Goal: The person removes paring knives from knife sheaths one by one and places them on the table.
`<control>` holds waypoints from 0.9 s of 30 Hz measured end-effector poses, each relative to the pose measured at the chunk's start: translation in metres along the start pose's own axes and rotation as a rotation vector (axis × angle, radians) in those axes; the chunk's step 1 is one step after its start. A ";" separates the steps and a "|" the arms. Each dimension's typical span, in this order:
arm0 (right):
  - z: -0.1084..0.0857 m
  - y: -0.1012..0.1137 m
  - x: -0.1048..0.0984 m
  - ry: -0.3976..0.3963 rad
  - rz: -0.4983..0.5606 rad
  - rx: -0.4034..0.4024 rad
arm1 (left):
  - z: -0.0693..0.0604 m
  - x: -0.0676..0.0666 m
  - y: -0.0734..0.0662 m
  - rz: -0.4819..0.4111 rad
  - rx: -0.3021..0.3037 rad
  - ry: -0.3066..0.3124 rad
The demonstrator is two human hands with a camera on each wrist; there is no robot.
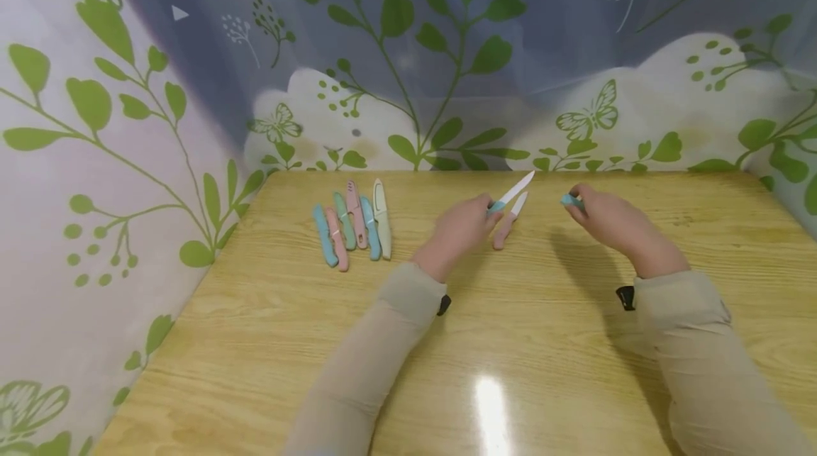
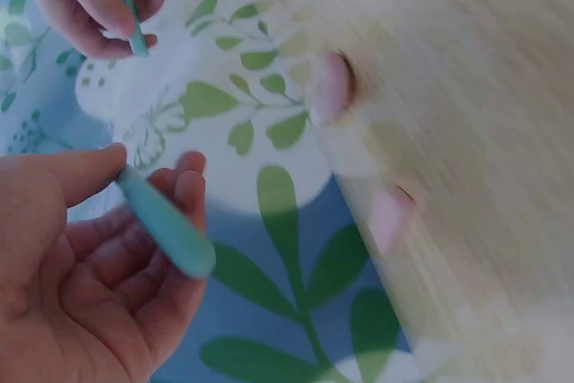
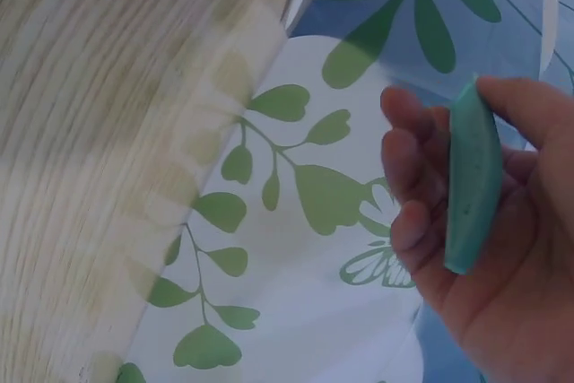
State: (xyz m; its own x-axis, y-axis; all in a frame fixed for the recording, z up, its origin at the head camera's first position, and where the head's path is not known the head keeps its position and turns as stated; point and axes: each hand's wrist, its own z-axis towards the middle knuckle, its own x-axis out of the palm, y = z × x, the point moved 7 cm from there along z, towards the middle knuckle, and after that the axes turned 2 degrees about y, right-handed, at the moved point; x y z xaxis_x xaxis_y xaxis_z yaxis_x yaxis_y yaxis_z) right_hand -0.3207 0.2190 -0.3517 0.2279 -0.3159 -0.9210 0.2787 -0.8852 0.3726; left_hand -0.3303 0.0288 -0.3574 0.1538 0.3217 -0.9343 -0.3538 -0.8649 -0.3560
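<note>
My left hand (image 1: 461,228) grips the blue handle of a small knife (image 1: 515,190), its bare white blade tilted up to the right. In the left wrist view the teal handle (image 2: 170,226) lies between thumb and fingers. Across a gap, my right hand (image 1: 609,225) holds a teal blade sheath (image 3: 473,177) between thumb and fingers. Just right of the left hand, a pink-handled knife (image 1: 504,231) with a bare white blade lies on the table. Two blurred pink pieces, one upper (image 2: 334,87) and one lower (image 2: 393,220), show in the left wrist view.
Several sheathed knives (image 1: 347,229) in blue, pink, green and cream lie side by side on the wooden table (image 1: 255,342), left of the hands. A leaf-patterned curtain (image 1: 357,123) stands along the table's back edge, and another patterned cloth (image 1: 128,179) hangs at the left.
</note>
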 end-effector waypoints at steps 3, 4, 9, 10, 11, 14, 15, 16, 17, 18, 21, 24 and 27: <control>0.005 -0.005 -0.001 0.008 -0.021 0.021 | 0.011 0.001 -0.010 0.009 -0.039 0.031; 0.006 -0.008 -0.002 0.009 -0.026 0.027 | 0.015 0.002 -0.013 0.011 -0.048 0.043; 0.015 -0.019 -0.002 0.024 -0.047 0.076 | 0.030 0.011 -0.023 0.045 -0.109 0.087; 0.016 -0.022 -0.002 0.031 -0.043 0.091 | 0.032 0.012 -0.024 0.044 -0.124 0.084; 0.018 -0.024 -0.001 0.038 -0.041 0.105 | 0.034 0.015 -0.025 0.033 -0.140 0.083; 0.025 -0.032 0.001 0.053 -0.016 0.152 | 0.042 0.023 -0.030 0.004 -0.174 0.089; 0.027 -0.035 0.002 0.057 -0.005 0.166 | 0.045 0.026 -0.031 0.004 -0.174 0.093; 0.029 -0.038 0.003 0.060 0.007 0.178 | 0.047 0.029 -0.034 0.008 -0.168 0.097; 0.030 -0.040 0.005 0.063 0.017 0.190 | 0.050 0.032 -0.036 0.016 -0.163 0.103; 0.032 -0.042 0.006 0.071 0.031 0.204 | 0.053 0.034 -0.039 0.036 -0.158 0.104; 0.035 -0.047 0.011 0.087 0.059 0.231 | 0.058 0.040 -0.044 0.061 -0.168 0.099; 0.038 -0.051 0.013 0.082 0.087 0.245 | 0.059 0.046 -0.047 0.041 -0.209 0.102; 0.043 -0.055 0.014 0.068 0.112 0.240 | 0.060 0.051 -0.046 0.028 -0.241 0.107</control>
State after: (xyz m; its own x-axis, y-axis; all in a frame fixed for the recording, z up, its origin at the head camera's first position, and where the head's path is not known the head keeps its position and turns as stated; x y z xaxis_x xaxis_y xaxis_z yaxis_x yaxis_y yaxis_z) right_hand -0.3731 0.2485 -0.3902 0.3097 -0.4001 -0.8625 0.0213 -0.9040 0.4270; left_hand -0.3615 0.1083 -0.3896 0.2480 0.2645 -0.9319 -0.1311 -0.9440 -0.3029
